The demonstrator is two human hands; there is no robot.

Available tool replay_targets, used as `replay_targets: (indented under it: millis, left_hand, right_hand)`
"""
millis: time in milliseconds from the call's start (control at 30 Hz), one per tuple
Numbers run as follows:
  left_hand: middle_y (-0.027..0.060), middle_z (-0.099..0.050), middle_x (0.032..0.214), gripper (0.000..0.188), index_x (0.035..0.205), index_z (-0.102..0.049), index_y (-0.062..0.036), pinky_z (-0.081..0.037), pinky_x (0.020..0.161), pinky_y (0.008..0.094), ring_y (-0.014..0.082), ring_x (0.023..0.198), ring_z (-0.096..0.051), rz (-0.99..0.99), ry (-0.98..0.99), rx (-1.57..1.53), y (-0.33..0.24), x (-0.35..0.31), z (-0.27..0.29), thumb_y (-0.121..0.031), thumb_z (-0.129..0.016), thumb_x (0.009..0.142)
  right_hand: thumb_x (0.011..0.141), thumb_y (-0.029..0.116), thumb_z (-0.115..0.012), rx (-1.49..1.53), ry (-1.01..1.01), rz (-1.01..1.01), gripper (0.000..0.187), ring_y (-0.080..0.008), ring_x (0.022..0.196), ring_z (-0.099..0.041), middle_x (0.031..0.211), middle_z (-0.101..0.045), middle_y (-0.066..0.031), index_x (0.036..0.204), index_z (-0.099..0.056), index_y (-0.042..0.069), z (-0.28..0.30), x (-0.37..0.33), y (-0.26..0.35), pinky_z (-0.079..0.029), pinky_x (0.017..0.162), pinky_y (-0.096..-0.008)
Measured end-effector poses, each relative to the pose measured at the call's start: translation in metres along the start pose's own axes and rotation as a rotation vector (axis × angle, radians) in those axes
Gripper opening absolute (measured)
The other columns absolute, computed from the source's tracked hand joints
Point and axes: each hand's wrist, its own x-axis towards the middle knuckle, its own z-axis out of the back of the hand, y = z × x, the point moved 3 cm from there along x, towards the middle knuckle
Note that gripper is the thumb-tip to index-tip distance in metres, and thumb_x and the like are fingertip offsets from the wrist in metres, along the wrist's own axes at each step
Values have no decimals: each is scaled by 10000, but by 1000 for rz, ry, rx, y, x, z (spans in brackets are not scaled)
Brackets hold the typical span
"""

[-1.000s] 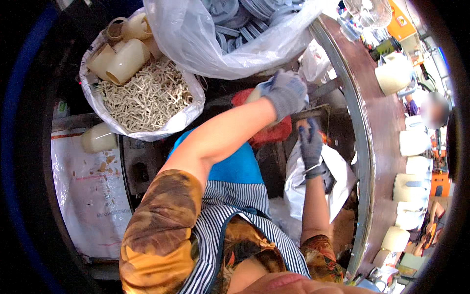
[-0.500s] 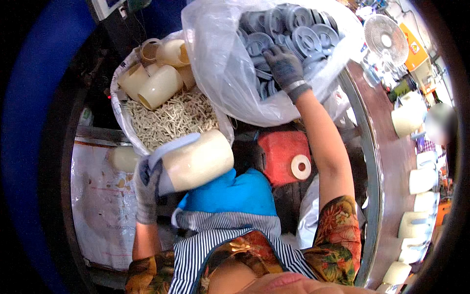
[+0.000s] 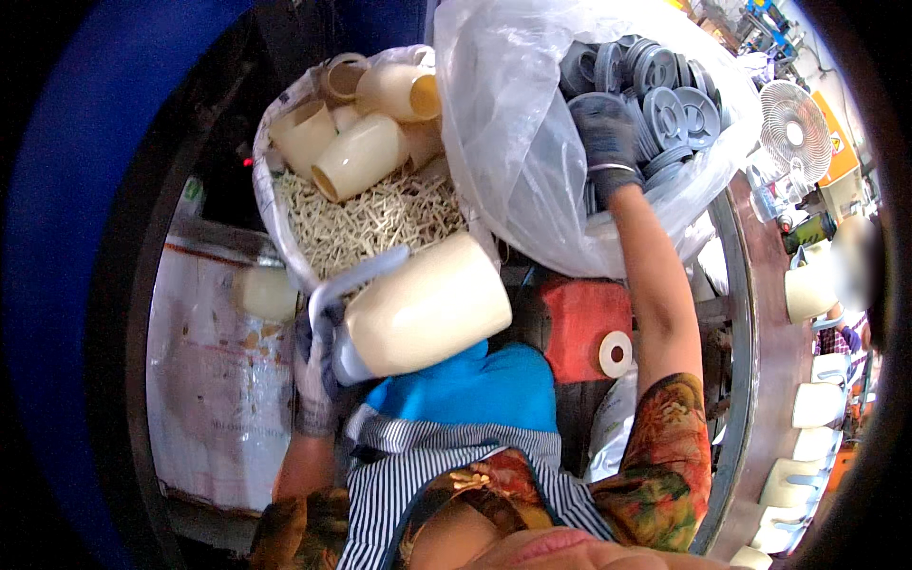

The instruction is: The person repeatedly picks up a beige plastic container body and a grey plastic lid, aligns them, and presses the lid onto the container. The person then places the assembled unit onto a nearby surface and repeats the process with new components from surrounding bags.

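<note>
My gloved left hand (image 3: 318, 366) is closed round the grey end of a cream plastic jug body (image 3: 432, 309), beside its grey handle (image 3: 366, 271). The jug body lies tilted above my lap, its cream end towards the right. Inside a clear plastic bag (image 3: 503, 142) my gloved right hand (image 3: 608, 138) is closed at the rim of a grey round plastic disc; its fingertips are partly hidden. Several more grey discs (image 3: 662, 116) with rings and crossbars fill the bag around it.
Left of the bag, a white sack (image 3: 277, 223) holds cream cylindrical shells (image 3: 359, 157) and pale plastic scraps (image 3: 366, 214). A red container (image 3: 575, 318) stands below the bag. Along the right runs a brown bench (image 3: 771, 361) with several cream jugs (image 3: 817, 406) and a fan (image 3: 795, 133).
My right hand has drawn back slightly among the discs, and its fingers have closed. The view has shifted, so most things sit further right. My left hand still holds the jug body.
</note>
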Motion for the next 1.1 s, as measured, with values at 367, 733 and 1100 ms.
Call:
replay_targets:
  millis: [367, 733, 1100]
  left_hand:
    - [134, -652, 1084, 453, 1103, -588, -2, -525, 858, 377, 249, 965, -648, 325, 406, -1394, -44, -47, -25, -431, -468, 1020]
    - [131, -645, 1032, 413, 1162, -520, 20, -524, 843, 384, 265, 954, -634, 296, 591, -1049, -58, -72, -26, -325, -551, 937]
    - [192, -632, 1102, 705, 1340, -415, 85, -510, 896, 466, 384, 1038, -607, -709, 344, 96, -85, -87, -13, -185, -738, 775]
  right_hand:
    - [708, 198, -668, 1410, -263, -13, 613, -371, 1124, -556, 1246, -573, -234, 1272, -595, -32, 231, -278, 58, -428, 990, -434]
    - [752, 329, -692, 1418, -423, 39, 478, -348, 1030, -578, 1151, -596, -181, 1114, -689, 15, 268, -363, 43, -466, 892, -428]
    - [865, 163, -636, 1747, -375, -271, 420, -328, 1170, -543, 1227, -599, -187, 1232, -605, -37, 239, -397, 42, -418, 1007, -415]
